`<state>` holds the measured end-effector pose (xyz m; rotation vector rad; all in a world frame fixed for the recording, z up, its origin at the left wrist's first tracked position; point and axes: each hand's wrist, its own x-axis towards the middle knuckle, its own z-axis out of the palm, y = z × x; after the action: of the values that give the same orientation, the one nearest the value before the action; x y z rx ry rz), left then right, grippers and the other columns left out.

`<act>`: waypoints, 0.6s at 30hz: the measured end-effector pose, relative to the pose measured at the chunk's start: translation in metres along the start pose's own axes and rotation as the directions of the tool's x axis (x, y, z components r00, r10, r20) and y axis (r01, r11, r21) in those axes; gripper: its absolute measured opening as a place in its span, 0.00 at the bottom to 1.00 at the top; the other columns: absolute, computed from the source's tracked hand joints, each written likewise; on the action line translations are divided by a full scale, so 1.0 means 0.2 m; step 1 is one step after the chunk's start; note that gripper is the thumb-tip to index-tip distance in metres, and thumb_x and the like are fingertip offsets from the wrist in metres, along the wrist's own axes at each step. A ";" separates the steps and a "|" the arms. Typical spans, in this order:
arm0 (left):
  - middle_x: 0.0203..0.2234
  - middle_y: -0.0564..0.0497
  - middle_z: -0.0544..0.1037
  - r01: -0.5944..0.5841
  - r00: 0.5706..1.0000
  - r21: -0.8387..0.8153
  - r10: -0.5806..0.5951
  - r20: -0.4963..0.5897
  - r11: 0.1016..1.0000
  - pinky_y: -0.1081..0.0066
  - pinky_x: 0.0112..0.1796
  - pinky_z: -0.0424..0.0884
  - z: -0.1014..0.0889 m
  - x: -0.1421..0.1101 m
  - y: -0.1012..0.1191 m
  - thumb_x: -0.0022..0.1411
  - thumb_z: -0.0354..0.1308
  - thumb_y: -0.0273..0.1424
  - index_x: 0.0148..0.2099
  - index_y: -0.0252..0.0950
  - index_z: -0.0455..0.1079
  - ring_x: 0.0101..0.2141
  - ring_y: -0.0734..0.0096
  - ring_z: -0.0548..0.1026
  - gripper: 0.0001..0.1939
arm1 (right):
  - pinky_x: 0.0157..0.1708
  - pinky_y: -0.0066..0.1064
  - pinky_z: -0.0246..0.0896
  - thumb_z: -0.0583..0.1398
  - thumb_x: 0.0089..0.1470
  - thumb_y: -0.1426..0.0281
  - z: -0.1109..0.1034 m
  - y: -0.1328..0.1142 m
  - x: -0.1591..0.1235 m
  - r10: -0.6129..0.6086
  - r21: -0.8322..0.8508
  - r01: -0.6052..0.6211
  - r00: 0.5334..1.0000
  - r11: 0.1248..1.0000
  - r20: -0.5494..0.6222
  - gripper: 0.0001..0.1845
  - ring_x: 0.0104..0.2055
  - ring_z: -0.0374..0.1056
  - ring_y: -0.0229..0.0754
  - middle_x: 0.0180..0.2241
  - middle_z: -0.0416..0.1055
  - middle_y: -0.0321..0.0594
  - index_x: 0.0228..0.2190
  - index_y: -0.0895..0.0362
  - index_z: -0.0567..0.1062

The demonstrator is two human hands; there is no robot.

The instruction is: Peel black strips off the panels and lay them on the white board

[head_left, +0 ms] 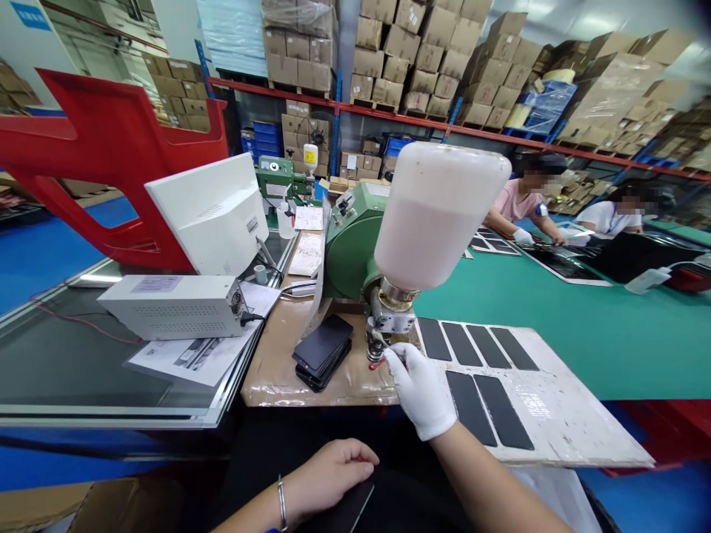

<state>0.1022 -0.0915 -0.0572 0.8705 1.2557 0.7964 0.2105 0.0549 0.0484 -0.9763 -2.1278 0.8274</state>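
My right hand (421, 392), in a white glove, pinches a small thin tool (380, 337) against the metal head (392, 318) of a green machine (355, 252). The tool's exact kind is hidden by the fingers. A translucent bottle (438, 215) of pale liquid stands upside down on that head. My left hand (336, 477) is bare, with a bracelet at the wrist, low over my lap. Its fingers are curled, with a bit of red at the fingertips. Under it shows a dark flat panel (358, 511). Left of the machine head lies a stack of black panels (325, 348).
A white board (561, 403) with several black panels sits at the right, on a green table (566, 348). To the left are a white box-shaped device (172, 307) and a monitor (214, 218). Two people (527, 200) work across the table.
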 end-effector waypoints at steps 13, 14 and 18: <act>0.38 0.50 0.77 -0.011 1.000 0.038 0.011 0.001 0.999 0.66 0.43 0.64 0.02 -0.01 0.02 0.54 0.55 0.39 0.44 0.36 0.73 0.39 0.63 0.71 0.17 | 0.35 0.31 0.64 0.51 0.58 0.63 0.01 -0.01 -0.03 0.026 0.032 -0.028 0.997 0.999 0.066 0.14 0.34 0.71 0.43 0.30 0.75 0.39 0.32 0.55 0.74; 0.38 0.50 0.77 -0.013 1.000 0.041 0.013 0.000 0.999 0.66 0.43 0.64 0.02 -0.02 0.02 0.54 0.55 0.39 0.43 0.36 0.73 0.39 0.63 0.71 0.17 | 0.36 0.32 0.64 0.51 0.58 0.63 0.00 -0.02 -0.06 0.008 0.007 -0.008 0.996 1.000 0.088 0.14 0.35 0.71 0.43 0.31 0.75 0.39 0.32 0.55 0.74; 0.40 0.50 0.77 -0.031 0.999 0.050 0.031 -0.009 0.998 0.66 0.44 0.63 0.02 -0.03 0.03 0.54 0.55 0.39 0.44 0.36 0.73 0.40 0.63 0.71 0.18 | 0.45 0.37 0.61 0.52 0.57 0.63 -0.01 0.00 -0.14 0.054 0.054 -0.060 0.992 0.997 0.115 0.13 0.41 0.70 0.46 0.36 0.75 0.42 0.36 0.55 0.74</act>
<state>0.1055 -0.0941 -0.0496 0.9291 1.2784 0.7975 0.2265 0.0323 0.0419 -0.9854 -2.1678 0.9879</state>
